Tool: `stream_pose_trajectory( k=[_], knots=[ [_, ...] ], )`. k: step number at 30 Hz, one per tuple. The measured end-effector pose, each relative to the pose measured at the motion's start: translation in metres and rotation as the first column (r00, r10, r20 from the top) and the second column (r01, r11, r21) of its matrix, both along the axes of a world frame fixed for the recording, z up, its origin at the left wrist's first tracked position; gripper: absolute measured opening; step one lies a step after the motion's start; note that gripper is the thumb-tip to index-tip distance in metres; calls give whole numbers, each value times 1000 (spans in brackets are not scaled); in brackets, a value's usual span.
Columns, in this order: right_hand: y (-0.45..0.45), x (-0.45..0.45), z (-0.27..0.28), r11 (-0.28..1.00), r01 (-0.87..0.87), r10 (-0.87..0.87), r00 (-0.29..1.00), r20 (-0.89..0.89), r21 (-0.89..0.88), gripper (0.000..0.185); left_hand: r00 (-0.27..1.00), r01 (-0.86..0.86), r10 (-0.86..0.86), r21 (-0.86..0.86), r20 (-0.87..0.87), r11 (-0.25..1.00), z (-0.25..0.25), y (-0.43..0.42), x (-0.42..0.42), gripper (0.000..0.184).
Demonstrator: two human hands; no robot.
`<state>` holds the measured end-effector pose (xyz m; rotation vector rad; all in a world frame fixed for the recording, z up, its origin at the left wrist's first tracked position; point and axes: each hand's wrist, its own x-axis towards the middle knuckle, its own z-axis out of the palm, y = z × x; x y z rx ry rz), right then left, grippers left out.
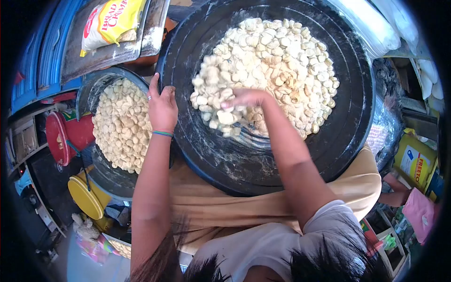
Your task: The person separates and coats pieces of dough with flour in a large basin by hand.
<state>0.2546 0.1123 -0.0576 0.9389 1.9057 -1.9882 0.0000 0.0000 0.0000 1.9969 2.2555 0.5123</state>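
Observation:
A large black round basin holds a heap of small, pale, flattened dough-like pieces, dusted with tan powder near the middle. My right hand is in the near-left side of the heap, fingers bent down among the pieces. Motion blurs it and the pieces around it, so its grip is unclear. My left hand holds the basin's left rim, one finger stretched up along it. Just left of that hand stands a smaller dark tub full of similar pieces.
A yellow-and-white bread crumbs bag lies on metal trays at upper left. Red and yellow buckets stand at left. Clear plastic bags are at upper right. Another person's arm shows at right beside a yellow-green container.

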Motion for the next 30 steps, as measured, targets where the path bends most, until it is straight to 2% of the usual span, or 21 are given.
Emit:
stream_pose_trajectory(
  k=[2,3,4,6,8,9,10,12,13,14,16,19,21,22,23,24,25,26,27,28,30],
  knots=[
    [24,-4,11,1000,-10,10,1000,14,23,118,1000,-8,8,19,-20,1000,4,0,5,11],
    [39,-26,11,987,117,-119,993,12,114,115,1000,-15,15,-6,-18,1000,4,-3,-6,11],
    [62,-36,-12,927,341,-349,937,24,154,105,1000,-21,21,6,5,1000,0,2,-3,11],
    [107,-57,-103,771,565,-550,823,-140,293,89,1000,-18,18,10,17,1000,-3,1,-1,12],
    [80,-76,-89,745,186,-406,888,214,640,82,1000,-4,4,32,-1,999,-5,3,-2,12],
    [65,-87,-82,688,-51,-360,843,401,724,79,1000,-5,5,35,-1,999,-6,3,-3,12],
    [50,-97,-92,665,-33,-392,835,386,746,75,1000,-7,7,36,0,999,-6,2,-4,12],
    [24,-103,-98,783,-55,-205,917,341,619,78,1000,-11,10,32,22,999,-5,2,-2,13],
    [10,-92,-70,817,-136,-75,938,338,560,78,999,-13,12,26,39,1000,-4,1,-1,13],
    [-1,-83,-69,816,-209,55,956,286,539,76,998,-20,19,18,54,1000,-3,1,-2,13],
    [-19,-66,-18,834,-397,329,915,233,382,57,1000,2,-2,34,15,999,-1,0,-3,14],
    [-4,-54,-23,906,-386,381,923,61,172,43,1000,13,-13,45,-5,999,-1,3,-3,14],
    [24,-58,-32,949,-237,224,971,82,207,35,1000,-8,8,9,-3,1000,1,0,-1,13],
    [44,-65,-41,934,-154,67,962,264,323,30,1000,-25,25,-20,0,999,3,0,0,12],
    [54,-64,-71,785,65,-202,967,156,616,33,999,-41,41,-49,1,998,5,0,0,11],
    [56,-67,-101,722,-90,-96,969,228,686,43,999,-34,34,-35,-9,999,3,-1,0,11],
    [54,-73,-100,628,-234,-2,954,301,742,52,1000,-24,24,-19,-19,1000,1,-1,-1,11],
    [26,-82,-102,652,-224,-107,919,380,725,58,1000,-12,12,0,-29,1000,-1,1,-2,11],
    [4,-91,-79,678,-210,-207,865,457,705,65,1000,-14,14,7,-26,1000,-2,1,-4,11],
    [0,-93,-61,720,-394,70,860,506,571,75,1000,-17,17,13,-20,1000,-3,1,-4,11],
    [-33,-83,-66,797,-258,-7,901,435,546,75,1000,-21,21,4,-17,1000,-1,0,0,10]
  ],
)
